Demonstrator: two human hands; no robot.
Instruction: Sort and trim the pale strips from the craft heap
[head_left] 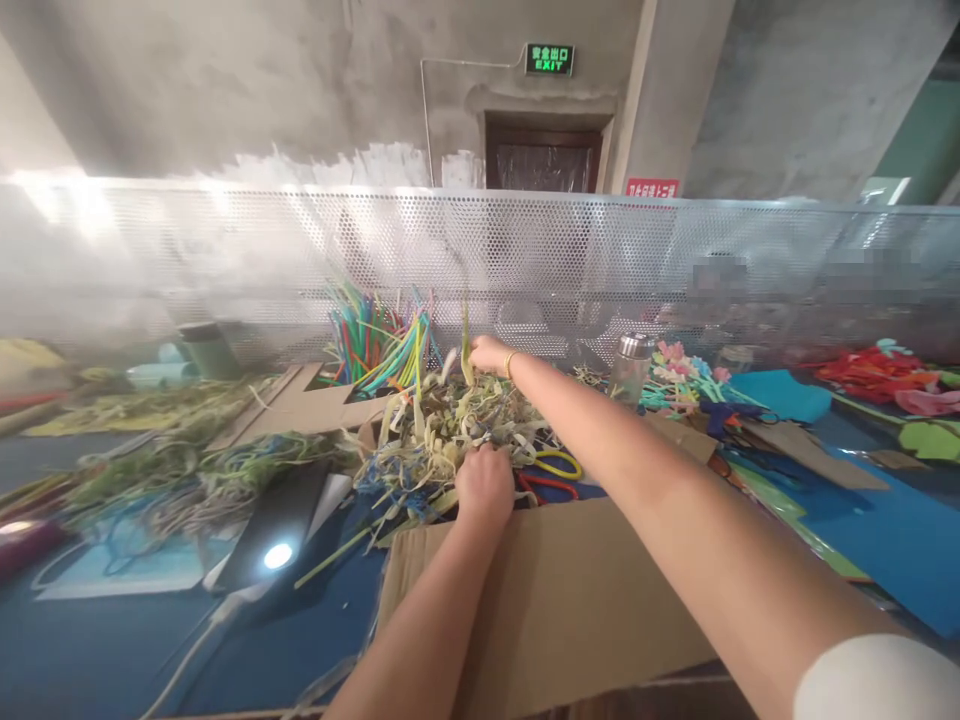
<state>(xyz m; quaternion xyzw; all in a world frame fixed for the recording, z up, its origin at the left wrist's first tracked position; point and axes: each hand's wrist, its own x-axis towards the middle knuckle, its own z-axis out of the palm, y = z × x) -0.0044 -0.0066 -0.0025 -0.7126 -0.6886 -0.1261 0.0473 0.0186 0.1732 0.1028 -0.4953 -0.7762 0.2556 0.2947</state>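
A tangled heap of pale yellow and green strips [480,410] with blue strands lies before me; the strips' material is unclear. My right hand [489,355], with a gold bracelet at its wrist, is above the far side of the heap. Its fingers are closed on a thin yellow-green strip [466,345] that stretches upward. At the heap's near edge, my left hand [486,487] is curled, its fingertips hidden among the strips. A brown cardboard sheet [570,600] lies beneath my left wrist. Beside that hand are yellow-handled scissors [559,464] and a red loop [551,488].
Colourful pipe cleaners [382,345] stand behind the heap, near a perforated metal screen [300,240]. A clear bottle [634,370] and pastel flowers [679,370] are to the right. At left lie a dark phone [274,525] with a bright spot, a cable [184,650] and more green strands [172,430].
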